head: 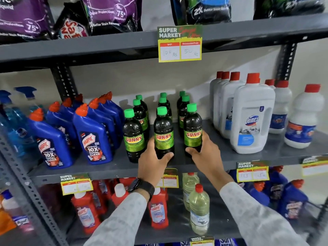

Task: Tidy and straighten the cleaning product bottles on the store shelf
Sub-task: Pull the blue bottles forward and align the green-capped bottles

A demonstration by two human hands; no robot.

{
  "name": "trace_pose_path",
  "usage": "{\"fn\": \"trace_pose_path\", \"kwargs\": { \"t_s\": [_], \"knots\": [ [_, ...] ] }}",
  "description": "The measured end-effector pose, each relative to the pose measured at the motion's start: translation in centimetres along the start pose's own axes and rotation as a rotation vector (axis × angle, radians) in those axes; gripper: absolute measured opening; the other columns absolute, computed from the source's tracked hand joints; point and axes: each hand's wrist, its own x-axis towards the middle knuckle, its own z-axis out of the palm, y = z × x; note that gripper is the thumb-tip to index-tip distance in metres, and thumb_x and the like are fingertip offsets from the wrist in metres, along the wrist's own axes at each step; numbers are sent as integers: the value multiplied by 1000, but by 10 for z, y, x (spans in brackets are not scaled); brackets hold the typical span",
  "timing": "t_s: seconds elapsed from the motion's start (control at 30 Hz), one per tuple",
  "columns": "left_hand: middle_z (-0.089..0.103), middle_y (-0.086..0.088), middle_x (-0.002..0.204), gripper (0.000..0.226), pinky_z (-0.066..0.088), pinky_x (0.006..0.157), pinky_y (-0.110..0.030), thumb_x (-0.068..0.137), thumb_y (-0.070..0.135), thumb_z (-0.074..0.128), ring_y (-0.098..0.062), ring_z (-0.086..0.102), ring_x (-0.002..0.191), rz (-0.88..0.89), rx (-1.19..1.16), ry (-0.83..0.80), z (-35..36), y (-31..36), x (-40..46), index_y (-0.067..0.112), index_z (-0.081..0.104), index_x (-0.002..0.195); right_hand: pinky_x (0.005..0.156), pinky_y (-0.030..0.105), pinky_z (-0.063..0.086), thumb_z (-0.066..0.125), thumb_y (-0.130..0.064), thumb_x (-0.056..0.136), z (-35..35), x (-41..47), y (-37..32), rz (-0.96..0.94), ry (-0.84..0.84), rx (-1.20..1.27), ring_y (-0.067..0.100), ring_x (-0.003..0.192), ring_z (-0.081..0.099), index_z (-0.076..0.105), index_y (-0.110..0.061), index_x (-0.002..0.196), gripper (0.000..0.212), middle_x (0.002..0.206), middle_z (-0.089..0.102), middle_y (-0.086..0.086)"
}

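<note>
You are reaching both arms onto the middle shelf [110, 166] of a grey metal rack. Your left hand [154, 158] is wrapping around the lower part of the middle front Sunny bottle [163, 133], thumb curling under its base on the right, fingers behind its left side, so you are gripping it. Your right hand [204, 150] is clasping the right front Sunny bottle [193, 128] near its foot, thumb lying across the front, fingers tucked behind. Both bottles are standing upright on the shelf, dark with green caps and green-yellow labels facing you.

A third front Sunny bottle [132, 136] is standing just left of your left hand, untouched, and more green-capped bottles [183, 110] are lining up behind in three rows running toward the back wall. To the left, blue Harpic bottles [94, 137] with orange-red caps are leaning in rows, and blue spray bottles [16, 110] are standing beyond them. To the right, a large white Domex jug [252, 118] with a red cap is standing near the front, with more white red-capped bottles [303, 118] around it.

A yellow and green price tag [180, 43] is hanging from the shelf above. You are wearing a dark wristwatch [141, 186] on your left wrist and light patterned sleeves [262, 217]. Red Harpic bottles [158, 208] and pale clear bottles [199, 208] are sitting on the shelf below.
</note>
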Motion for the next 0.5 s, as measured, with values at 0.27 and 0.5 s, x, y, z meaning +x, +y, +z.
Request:
{"fn": "trace_pose_path", "kwargs": {
  "t_s": [0.27,0.5],
  "knots": [
    [66,9,135,85,48,102,-30,84,51,75,-13,59,125,59,46,13,0,0,-1,30,34,155,88,29,42,81,-29,86,4,-1,5,-17,0,-14,15,114,61,37,-33,145,73,112,58,-18],
    [53,-3,153,71,48,110,-45,98,38,64,-19,52,139,59,-38,239,4,26,-35,19,33,159,110,32,40,76,-42,91,-24,-11,15,-12,4,-22,18,141,49,19,-19,165,97,153,54,2]
  ]
}}
